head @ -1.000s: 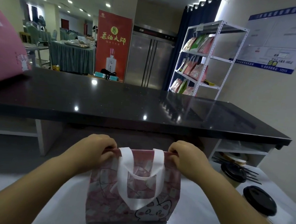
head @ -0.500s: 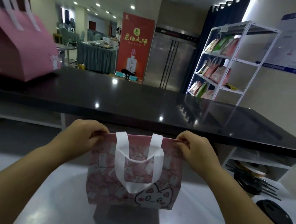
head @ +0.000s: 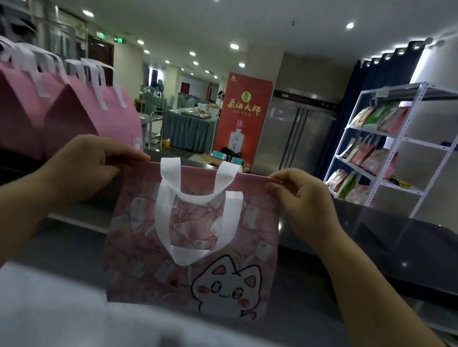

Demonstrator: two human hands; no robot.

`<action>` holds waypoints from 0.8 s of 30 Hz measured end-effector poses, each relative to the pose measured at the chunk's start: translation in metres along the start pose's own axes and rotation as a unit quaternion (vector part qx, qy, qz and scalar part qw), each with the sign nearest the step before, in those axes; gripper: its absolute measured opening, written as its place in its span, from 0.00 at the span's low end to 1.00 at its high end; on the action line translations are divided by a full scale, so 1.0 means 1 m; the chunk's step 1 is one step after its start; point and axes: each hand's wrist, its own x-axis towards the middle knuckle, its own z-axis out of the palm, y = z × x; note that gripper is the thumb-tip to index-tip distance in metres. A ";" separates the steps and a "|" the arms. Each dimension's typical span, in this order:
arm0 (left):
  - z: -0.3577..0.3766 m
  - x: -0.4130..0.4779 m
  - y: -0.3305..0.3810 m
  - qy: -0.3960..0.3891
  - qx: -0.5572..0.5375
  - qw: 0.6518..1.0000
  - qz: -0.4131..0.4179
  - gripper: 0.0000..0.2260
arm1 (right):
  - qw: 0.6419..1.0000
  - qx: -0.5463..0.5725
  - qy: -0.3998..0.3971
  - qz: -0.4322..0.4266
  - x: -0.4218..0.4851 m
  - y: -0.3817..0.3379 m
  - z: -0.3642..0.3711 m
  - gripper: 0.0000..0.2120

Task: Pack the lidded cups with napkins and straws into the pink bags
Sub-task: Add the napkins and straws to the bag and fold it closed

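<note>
A pink bag (head: 142,251) with white handles and a white cat drawing hangs in the air in front of me, above the pale worktop (head: 40,317). My left hand (head: 88,168) pinches its top left corner. Its top right corner is pinched by my right hand (head: 300,202). The bag's mouth is pulled flat and what is inside is hidden. No cups, napkins or straws are in view.
Two other pink bags (head: 82,120) with white handles stand on the raised black counter (head: 400,245) at the left. A white rack (head: 409,151) with packets stands at the back right. A red banner (head: 241,118) and a steel fridge (head: 296,135) are behind.
Both hands have lifted the pink bag off the worktop and raised it. The view has tilted up and left, so the lidded cups at the right have left the frame.
</note>
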 end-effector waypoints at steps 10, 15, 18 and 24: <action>-0.052 0.095 -0.077 0.090 0.043 0.992 0.074 0.16 | 0.983 -0.081 0.144 -0.081 0.115 -0.045 0.050 0.03; -0.046 0.115 -0.122 0.067 0.031 0.994 0.082 0.12 | 0.961 -0.174 0.194 -0.090 0.146 -0.053 0.090 0.03; -0.029 0.114 -0.137 0.033 -0.005 0.997 0.073 0.10 | 0.949 -0.211 0.224 -0.069 0.152 -0.052 0.120 0.04; 0.013 0.104 -0.150 -0.070 -0.093 0.992 0.044 0.10 | 0.938 -0.235 0.256 -0.002 0.150 -0.048 0.187 0.04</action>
